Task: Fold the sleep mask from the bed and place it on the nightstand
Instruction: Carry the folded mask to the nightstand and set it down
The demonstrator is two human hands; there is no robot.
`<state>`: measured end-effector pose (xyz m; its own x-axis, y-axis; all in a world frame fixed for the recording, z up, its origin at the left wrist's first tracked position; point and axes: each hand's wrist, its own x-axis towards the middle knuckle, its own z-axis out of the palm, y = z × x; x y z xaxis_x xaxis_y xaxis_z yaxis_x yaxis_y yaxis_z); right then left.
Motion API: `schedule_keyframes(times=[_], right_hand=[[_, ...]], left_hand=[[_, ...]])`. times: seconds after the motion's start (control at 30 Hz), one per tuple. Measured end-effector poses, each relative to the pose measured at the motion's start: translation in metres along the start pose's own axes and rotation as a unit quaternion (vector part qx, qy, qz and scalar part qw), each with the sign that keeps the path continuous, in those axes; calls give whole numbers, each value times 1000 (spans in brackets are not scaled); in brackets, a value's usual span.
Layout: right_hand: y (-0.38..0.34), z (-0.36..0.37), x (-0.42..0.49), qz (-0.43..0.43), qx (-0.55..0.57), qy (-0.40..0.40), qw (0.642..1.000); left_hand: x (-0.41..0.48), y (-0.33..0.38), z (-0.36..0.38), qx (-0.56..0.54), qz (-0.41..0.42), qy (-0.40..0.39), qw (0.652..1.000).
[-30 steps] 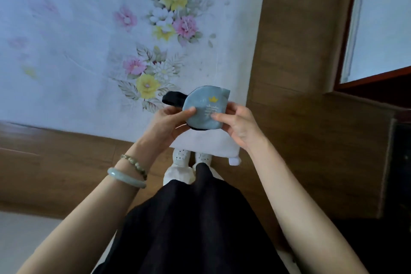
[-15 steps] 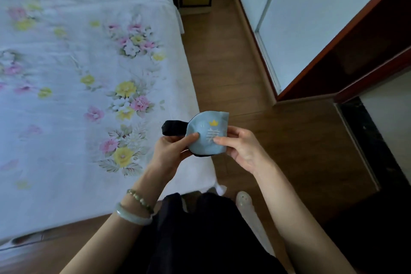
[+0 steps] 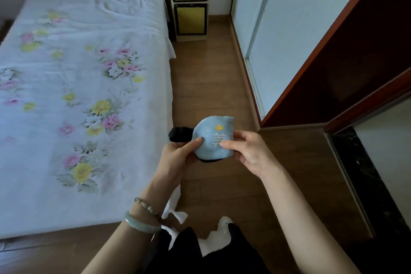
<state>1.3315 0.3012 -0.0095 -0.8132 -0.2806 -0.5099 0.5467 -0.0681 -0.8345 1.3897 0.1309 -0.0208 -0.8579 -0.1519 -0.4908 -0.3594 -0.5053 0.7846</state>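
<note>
The sleep mask (image 3: pixel 211 133) is light blue with a small yellow crown and white marks, folded in half, its black strap sticking out to the left. My left hand (image 3: pixel 178 155) pinches its left side with the thumb on top. My right hand (image 3: pixel 249 151) grips its right side. I hold it over the wooden floor beside the bed (image 3: pixel 77 95). The nightstand (image 3: pixel 189 2), black-framed with yellow panels, stands at the far end next to the headboard.
The bed has a white floral sheet and fills the left. A strip of wooden floor (image 3: pixel 206 78) runs between bed and white sliding wardrobe doors (image 3: pixel 278 29). A dark red door frame (image 3: pixel 333 55) stands at the right. My feet in white slippers show below.
The view has lifted from the bed's foot toward the room's far end, bringing the nightstand into sight. Both hands keep the same hold on the folded mask.
</note>
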Motion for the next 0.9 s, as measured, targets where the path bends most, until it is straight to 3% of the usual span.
schedule_keyframes(times=[0.43, 0.67, 0.9], right_hand=[[-59, -75, 59, -4, -7, -33, 999], [-111, -79, 162, -5, -10, -43, 999], [-196, -58, 285, -21, -16, -46, 999]], left_hand=[[62, 10, 84, -2, 6, 41, 999], [163, 48, 101, -27, 18, 34, 999], [287, 136, 118, -25, 30, 28, 999]])
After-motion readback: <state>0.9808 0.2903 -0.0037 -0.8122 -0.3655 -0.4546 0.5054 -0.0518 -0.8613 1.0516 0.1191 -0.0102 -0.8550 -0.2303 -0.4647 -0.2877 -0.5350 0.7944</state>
